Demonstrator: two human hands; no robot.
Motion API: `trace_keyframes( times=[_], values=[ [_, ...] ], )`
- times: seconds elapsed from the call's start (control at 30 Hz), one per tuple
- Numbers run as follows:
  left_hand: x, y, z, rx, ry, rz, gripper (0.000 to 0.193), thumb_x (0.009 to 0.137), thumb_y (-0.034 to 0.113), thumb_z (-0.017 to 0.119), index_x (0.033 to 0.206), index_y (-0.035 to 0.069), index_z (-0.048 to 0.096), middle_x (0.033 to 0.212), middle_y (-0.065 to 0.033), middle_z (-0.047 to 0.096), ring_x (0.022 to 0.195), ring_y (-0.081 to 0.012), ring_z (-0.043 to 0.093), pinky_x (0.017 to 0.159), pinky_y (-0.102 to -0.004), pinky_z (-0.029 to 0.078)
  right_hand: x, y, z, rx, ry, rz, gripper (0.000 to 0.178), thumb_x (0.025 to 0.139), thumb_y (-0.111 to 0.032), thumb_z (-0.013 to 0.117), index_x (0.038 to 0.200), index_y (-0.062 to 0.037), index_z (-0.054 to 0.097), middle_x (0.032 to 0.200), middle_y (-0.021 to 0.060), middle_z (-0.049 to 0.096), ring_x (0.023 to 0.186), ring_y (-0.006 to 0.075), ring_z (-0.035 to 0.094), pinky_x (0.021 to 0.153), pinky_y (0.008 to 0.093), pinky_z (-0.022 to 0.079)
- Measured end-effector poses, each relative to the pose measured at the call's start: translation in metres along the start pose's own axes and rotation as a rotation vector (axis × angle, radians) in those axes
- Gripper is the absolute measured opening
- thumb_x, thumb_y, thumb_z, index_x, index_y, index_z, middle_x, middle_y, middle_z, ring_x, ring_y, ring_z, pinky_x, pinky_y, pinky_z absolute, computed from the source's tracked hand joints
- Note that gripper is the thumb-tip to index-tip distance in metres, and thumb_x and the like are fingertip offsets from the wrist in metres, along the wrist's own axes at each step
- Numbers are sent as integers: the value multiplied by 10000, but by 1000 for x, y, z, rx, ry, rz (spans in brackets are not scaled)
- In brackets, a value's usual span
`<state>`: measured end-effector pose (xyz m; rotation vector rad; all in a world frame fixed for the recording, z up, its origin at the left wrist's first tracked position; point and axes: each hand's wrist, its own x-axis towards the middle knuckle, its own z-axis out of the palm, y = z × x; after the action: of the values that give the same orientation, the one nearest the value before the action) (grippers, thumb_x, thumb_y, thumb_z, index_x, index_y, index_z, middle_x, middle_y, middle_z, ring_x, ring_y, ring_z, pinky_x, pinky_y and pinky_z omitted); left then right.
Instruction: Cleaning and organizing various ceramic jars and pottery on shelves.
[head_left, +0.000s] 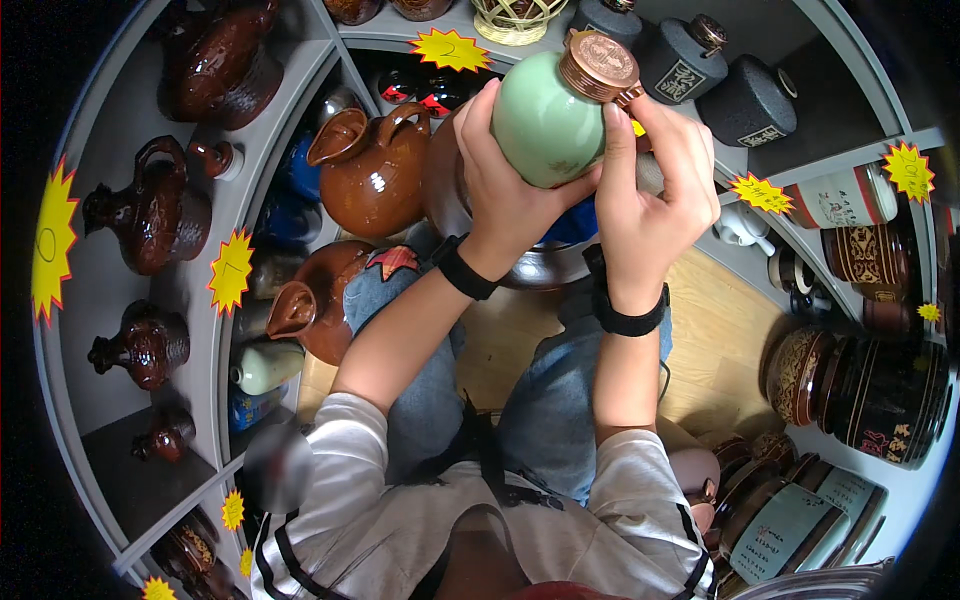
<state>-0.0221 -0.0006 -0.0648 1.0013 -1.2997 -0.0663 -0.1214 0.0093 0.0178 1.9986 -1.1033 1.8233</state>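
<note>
A rounded, pale green glazed bottle (545, 120) is held up in front of me at shelf height. Its wide copper-coloured cap (600, 66) bears a raised pattern and tilts toward the upper right. My left hand (497, 195) is wrapped round the bottle's left side and underside. Thumb and fingers of my right hand (665, 185) pinch at the small clasp (628, 95) on the cap's edge, and the fingertips partly cover it. Both wrists wear black bands.
Brown glazed jugs (370, 175) stand on the left, one beside my knee (400, 290). Dark ewers (150, 205) line the left shelves. Grey-black bottles (685, 60) fill the upper right shelf. Large jars (880, 400) rest at the right, with wood floor (700, 320) nearby.
</note>
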Motion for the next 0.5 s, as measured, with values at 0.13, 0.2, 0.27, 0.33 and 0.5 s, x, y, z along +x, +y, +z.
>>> trace_keyframes(
  times=[0.13, 0.2, 0.27, 0.33, 0.5],
  values=[
    [1, -1, -1, -19, -15, -36, 1058, 547, 366, 889, 1326, -1, 274, 1236, -176, 383, 1133, -333, 434, 929, -427, 392, -3, -4, 2, 150, -9, 245, 164, 729, -26, 730, 885, -27, 681, 823, 96, 641, 709, 181, 567, 643, 268, 456],
    [2, 0, -1, -25, -19, -37, 1059, 548, 354, 890, 1328, -1, 268, 1239, -174, 384, 1134, -326, 435, 930, -424, 392, -4, -2, 4, 393, 6, 390, 139, 725, -42, 751, 837, -39, 669, 856, 76, 628, 710, 135, 545, 615, 237, 442],
    [3, 0, -2, -27, -23, -38, 1061, 548, 343, 892, 1330, -1, 262, 1242, -172, 385, 1136, -319, 436, 931, -421, 391, -4, -5, 6, 363, 6, 380, 135, 726, -50, 755, 823, -40, 661, 866, 68, 620, 710, 125, 538, 604, 232, 437],
    [2, -1, -3, -31, -19, -44, 1060, 549, 323, 894, 1331, -1, 257, 1246, -172, 388, 1136, -314, 439, 933, -417, 391, -5, -8, 6, 336, 6, 372, 135, 728, -57, 759, 808, -40, 653, 877, 59, 613, 709, 115, 532, 593, 227, 431],
    [1, 2, -3, -5, -9, -27, 1059, 552, 320, 893, 1334, -3, 255, 1245, -172, 393, 1134, -314, 443, 934, -414, 390, 2, -17, 8, 351, 38, 490, 138, 789, -2, 712, 909, 22, 647, 898, 63, 633, 788, 80, 594, 608, 178, 467]
  ],
)
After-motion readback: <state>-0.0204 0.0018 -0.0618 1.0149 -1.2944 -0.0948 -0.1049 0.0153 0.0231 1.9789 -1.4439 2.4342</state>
